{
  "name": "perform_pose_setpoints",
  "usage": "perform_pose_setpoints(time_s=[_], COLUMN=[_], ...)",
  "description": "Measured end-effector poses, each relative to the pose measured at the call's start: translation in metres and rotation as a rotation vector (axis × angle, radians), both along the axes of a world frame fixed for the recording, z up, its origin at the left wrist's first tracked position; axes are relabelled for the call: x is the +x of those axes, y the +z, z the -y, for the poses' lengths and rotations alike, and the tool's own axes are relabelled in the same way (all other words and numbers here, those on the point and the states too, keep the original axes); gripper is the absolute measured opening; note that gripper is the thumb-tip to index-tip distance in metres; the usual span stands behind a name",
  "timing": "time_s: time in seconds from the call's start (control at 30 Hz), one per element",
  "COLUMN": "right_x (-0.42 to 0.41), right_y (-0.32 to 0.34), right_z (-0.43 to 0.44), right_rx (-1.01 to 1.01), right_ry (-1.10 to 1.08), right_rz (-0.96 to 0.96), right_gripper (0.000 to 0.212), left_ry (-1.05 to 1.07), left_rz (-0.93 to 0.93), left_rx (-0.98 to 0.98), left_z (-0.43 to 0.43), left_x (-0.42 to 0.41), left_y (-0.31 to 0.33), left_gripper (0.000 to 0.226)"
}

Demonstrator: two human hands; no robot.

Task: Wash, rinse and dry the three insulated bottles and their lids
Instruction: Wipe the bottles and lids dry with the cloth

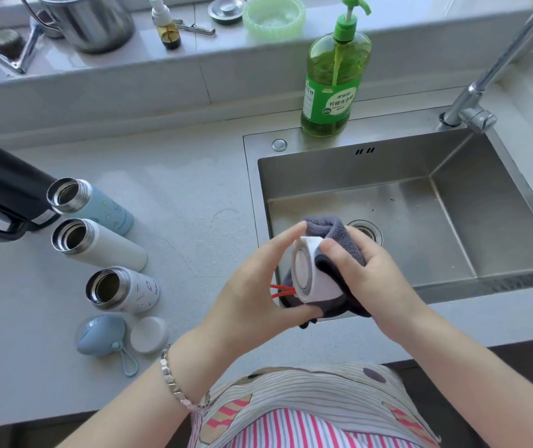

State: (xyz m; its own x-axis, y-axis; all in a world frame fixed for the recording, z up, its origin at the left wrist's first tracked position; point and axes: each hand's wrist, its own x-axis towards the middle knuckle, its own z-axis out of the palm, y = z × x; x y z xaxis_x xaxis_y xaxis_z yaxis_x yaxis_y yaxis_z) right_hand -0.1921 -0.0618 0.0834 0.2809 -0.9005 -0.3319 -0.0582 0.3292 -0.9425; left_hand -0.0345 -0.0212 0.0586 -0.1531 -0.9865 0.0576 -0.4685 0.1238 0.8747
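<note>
Three open insulated bottles stand on the counter at the left: a light blue one (97, 205), a white one (103, 244) and a short white patterned one (129, 291). In front of them lie a blue lid (101, 334) with a loop and a round white lid (148, 334). Over the sink's front edge my left hand (258, 292) holds a white lid (310, 270) with a red strap, fingertips on its rim. My right hand (365, 273) grips a dark grey cloth (333, 234) wrapped against that lid.
A steel sink (388, 176) fills the right side, its tap (491, 82) at the back right. Green dish soap (333, 82) stands behind the sink. A black kettle (3, 195) sits at the far left. Pots, a small spray bottle and a green dish line the back ledge.
</note>
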Motion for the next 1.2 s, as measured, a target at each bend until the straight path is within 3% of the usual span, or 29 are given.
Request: perform_pose_setpoints(time_s=[0.13, 0.23, 0.37, 0.43, 0.6, 0.77, 0.93, 1.07, 1.2], right_x=[0.007, 0.012, 0.018, 0.023, 0.037, 0.061, 0.095, 0.123, 0.138], right_y=[-0.006, -0.010, -0.013, -0.013, -0.010, -0.010, -0.009, -0.005, -0.007], right_z=[-0.009, -0.011, -0.009, -0.006, -0.004, -0.001, -0.006, -0.014, -0.021], right_rx=[-0.139, -0.182, -0.149, -0.107, -0.091, -0.039, -0.025, -0.033, -0.001], right_ry=[0.017, -0.029, -0.025, 0.070, 0.221, 0.197, 0.225, 0.186, 0.050], right_rz=[-0.082, -0.134, -0.154, -0.183, -0.257, -0.301, -0.353, -0.399, -0.445], right_gripper=[0.018, 0.005, 0.010, 0.009, 0.018, 0.014, 0.016, 0.011, 0.020], left_ry=[0.054, 0.031, 0.088, 0.169, 0.545, 0.978, 1.306, 1.337, 1.176], left_rz=[0.043, 0.117, 0.170, 0.137, -0.003, -0.065, 0.044, 0.203, 0.247], left_rx=[0.017, -0.017, 0.051, 0.115, 0.251, 0.328, 0.263, 0.146, 0.337], left_z=[0.000, -0.006, -0.023, -0.034, -0.075, -0.129, -0.137, -0.102, -0.078], left_x=[-0.006, -0.008, -0.005, 0.001, 0.048, 0.124, 0.207, 0.260, 0.285], left_y=[0.003, -0.006, -0.016, -0.016, -0.012, 0.002, -0.019, -0.057, -0.097], left_gripper=[0.094, 0.101, 0.108, 0.101, 0.063, 0.052, 0.059, 0.065, 0.063])
